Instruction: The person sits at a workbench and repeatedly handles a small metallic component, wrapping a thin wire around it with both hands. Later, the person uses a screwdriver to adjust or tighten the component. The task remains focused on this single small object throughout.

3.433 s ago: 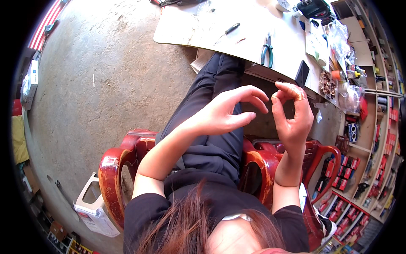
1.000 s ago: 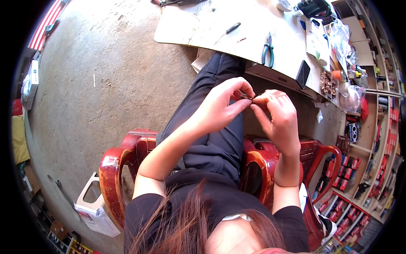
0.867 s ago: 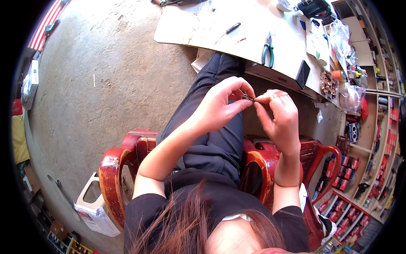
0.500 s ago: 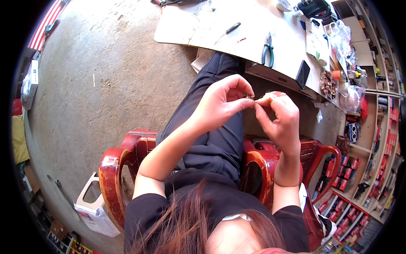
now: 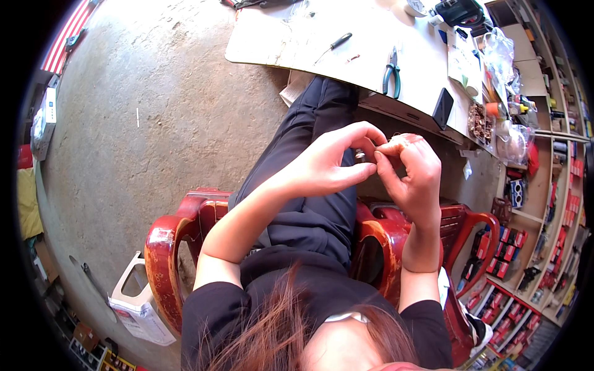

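Observation:
Both my hands meet above my lap, just short of the table's front edge. My left hand curls its fingers and thumb round a small shiny metal piece, which shows in the gap between them. Its exact kind is too small to tell. Fingertips of my right hand are pinched together beside the left fingertips. Fine coppery strands seem to show at the right index finger; what the right pinch holds is mostly hidden.
On the white table lie pliers, a dark-handled screwdriver and a black phone. A container of brownish small parts is at the right edge. Red chair arms flank me; stocked shelves stand at right.
My left hand has shifted slightly right; its thumb has dropped away from the index finger, widening the gap where the metal piece shows. My right hand has barely moved.

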The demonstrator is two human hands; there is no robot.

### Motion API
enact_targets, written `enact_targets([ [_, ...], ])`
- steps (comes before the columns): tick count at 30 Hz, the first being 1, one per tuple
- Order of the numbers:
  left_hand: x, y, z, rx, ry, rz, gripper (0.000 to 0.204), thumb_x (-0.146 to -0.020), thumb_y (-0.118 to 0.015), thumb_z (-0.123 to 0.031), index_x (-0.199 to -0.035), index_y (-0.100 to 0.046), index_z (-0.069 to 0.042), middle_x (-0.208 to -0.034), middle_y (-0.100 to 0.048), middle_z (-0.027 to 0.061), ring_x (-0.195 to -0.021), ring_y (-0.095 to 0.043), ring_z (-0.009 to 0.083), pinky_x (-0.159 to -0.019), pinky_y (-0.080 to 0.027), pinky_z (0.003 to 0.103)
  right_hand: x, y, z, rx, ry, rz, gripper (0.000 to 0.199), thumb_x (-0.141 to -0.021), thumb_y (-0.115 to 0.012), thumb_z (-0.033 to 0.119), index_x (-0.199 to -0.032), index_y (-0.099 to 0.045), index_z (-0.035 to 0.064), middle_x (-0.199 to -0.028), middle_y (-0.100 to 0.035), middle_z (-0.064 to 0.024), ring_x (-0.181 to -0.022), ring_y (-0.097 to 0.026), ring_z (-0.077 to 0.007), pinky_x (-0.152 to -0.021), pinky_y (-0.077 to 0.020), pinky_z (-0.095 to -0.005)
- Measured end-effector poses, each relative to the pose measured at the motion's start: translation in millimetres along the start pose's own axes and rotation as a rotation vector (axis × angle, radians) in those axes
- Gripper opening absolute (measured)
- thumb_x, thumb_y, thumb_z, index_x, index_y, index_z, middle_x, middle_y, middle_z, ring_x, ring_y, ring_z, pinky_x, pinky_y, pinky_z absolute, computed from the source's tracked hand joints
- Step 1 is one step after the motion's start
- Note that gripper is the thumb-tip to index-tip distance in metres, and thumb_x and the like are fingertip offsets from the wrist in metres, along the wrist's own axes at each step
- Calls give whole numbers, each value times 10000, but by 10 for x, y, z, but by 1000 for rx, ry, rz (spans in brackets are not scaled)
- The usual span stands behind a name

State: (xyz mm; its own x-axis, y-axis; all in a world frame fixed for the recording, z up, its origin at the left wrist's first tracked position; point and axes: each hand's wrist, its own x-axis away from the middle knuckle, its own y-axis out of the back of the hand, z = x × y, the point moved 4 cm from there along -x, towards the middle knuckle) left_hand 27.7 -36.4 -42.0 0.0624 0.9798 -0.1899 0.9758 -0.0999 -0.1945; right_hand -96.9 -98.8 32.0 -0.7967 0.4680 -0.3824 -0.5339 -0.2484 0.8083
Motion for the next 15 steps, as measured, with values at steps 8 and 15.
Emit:
enact_targets([
  [8,0,5,39,16,108,-31,254,-897,-586,-67,-1134,-533,7,-846,-572,10,-793,-533,65,-751,-457,231,8,-24,-30,20,-6,49,118,-755,-702,42,-768,-587,18,-725,-609,-121,-700,-609,-308,-660,-481,-384],
  [15,-14,56,36,-34,120,-46,175,-914,-569,-68,-1075,-567,1,-812,-574,-1,-744,-519,57,-703,-447,222,97,-153,-143,-111,-115,310,191,-822,-686,134,-749,-569,1,-687,-564,-144,-634,-567,-310,-602,-461,-372],
])
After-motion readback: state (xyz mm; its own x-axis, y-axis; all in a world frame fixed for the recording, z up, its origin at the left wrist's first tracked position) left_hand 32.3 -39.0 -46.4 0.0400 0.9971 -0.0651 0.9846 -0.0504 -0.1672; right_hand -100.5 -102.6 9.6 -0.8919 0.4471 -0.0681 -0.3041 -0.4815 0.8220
